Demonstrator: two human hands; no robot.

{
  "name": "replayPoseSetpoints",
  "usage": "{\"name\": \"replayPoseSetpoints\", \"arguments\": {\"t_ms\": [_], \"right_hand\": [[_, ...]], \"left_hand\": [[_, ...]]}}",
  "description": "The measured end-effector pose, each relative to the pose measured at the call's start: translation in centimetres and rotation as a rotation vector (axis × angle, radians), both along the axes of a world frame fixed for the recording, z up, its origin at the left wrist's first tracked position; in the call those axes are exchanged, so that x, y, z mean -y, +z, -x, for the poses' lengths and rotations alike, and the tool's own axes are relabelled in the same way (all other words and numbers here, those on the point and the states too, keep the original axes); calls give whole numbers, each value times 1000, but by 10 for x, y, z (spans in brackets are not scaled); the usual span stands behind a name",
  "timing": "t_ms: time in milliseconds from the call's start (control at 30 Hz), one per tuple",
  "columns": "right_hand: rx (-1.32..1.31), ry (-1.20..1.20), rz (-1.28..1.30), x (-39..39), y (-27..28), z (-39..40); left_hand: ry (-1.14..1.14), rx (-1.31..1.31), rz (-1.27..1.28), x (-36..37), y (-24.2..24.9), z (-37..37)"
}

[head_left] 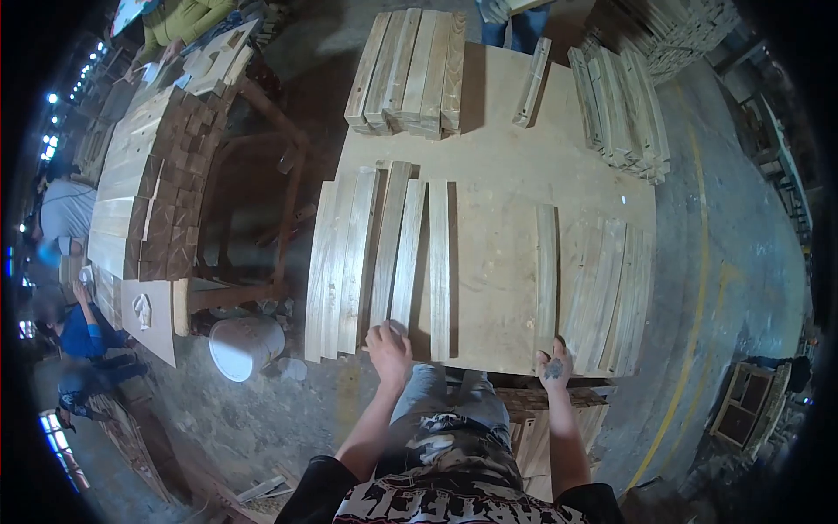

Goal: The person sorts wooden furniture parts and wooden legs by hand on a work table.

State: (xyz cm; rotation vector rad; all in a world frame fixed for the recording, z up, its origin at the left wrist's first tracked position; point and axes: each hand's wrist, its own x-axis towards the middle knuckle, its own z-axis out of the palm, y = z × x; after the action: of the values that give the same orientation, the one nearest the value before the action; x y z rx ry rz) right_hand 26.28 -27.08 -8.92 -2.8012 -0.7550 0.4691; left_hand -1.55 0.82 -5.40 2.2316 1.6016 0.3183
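Note:
Several pale wooden strips lie lengthwise on a plywood-topped table (489, 210) in front of me. My left hand (389, 351) is closed, its fingers curled at the near end of a wooden strip (390, 253) that leans slightly. Another strip (408, 253) lies close beside that one, and a single strip (439, 271) is just right of it. To the left, several strips (340, 262) sit side by side. My right hand (553, 363) grips the near end of a lone wooden strip (546, 271). Further right is a group of flat-laid strips (598, 288).
Stacked strips (408, 74) stand at the table's far left, another bundle (620, 113) at far right. One short piece (531, 83) lies between them. Left are a large wood stack (144, 183) and a white bucket (246, 348). A co-worker's gloved hand (495, 10) shows beyond the table.

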Motion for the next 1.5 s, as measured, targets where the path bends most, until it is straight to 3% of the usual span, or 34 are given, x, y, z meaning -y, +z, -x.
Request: {"name": "replayPoseSetpoints", "arguments": {"t_ms": [133, 267, 433, 500, 567, 767, 900, 933, 1000, 1067, 1100, 1200, 1233, 1500], "right_hand": [[12, 29, -36, 6, -6, -3], [59, 93, -16, 11, -16, -8], [4, 58, -10, 8, -10, -9], [-167, -92, -141, 3, -11, -11], [15, 73, -2, 12, -20, -14], [-16, 72, 15, 11, -13, -15], [-81, -6, -29, 7, -5, -10], [-83, -3, -12, 6, 2, -8], [-84, 6, 18, 0, 15, -9], [-78, -3, -27, 4, 13, -5], [-78, -8, -38, 5, 12, -3], [-52, 32, 27, -3, 17, -5], [-37, 53, 68, -5, 20, -5], [-125, 78, 103, 3, 5, -3]], "left_hand": [[123, 146, 185, 21, -2, -15], [118, 207, 62, 13, -15, -10], [148, -113, -64, -10, -21, -9], [179, -219, -59, -9, -22, -18], [235, -252, -92, -9, -24, -26], [172, -331, 16, -20, -44, -24], [94, -51, 106, -36, -69, -11], [82, -44, 117, -41, -56, -14], [111, 225, 378, -47, -13, -10], [165, 617, 526, -52, -13, 9], [242, 659, 749, -52, 31, 6], [160, 694, 689, -30, 69, 13], [243, 646, 704, -14, 80, 9], [229, 850, 809, 111, 46, -54]]}}
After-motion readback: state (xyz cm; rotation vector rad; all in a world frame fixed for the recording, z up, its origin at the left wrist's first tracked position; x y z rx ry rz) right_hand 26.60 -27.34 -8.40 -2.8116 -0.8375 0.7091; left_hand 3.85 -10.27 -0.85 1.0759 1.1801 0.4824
